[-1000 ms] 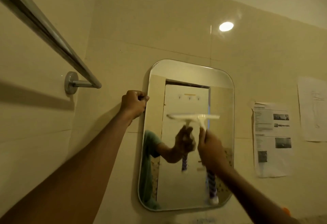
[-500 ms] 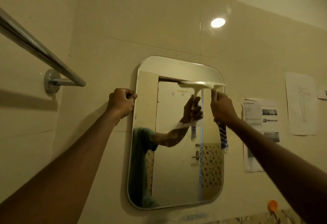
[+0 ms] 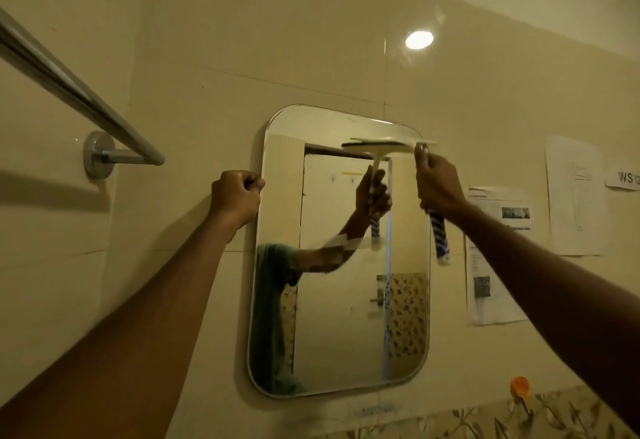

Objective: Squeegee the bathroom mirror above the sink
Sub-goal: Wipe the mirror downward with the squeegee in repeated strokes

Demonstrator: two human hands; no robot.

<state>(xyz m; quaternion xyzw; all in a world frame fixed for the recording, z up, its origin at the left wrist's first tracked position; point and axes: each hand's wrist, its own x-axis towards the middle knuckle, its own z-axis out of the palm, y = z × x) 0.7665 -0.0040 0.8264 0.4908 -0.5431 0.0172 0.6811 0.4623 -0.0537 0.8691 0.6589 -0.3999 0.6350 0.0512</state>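
Right hand (image 3: 438, 185) grasped the white-bladed, blue-striped squeegee (image 3: 381, 146), blade at 1 o'clock on the rounded rectangular wall mirror (image 3: 339, 317); left hand (image 3: 237, 198) gripped its 10 o'clock edge.

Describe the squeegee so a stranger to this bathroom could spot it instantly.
Find the rounded mirror on the beige tiled wall. At its top right corner, the right hand grips the squeegee, pale blade held level. Its blue-and-white striped handle below the fist sets it apart from the papers taped nearby.
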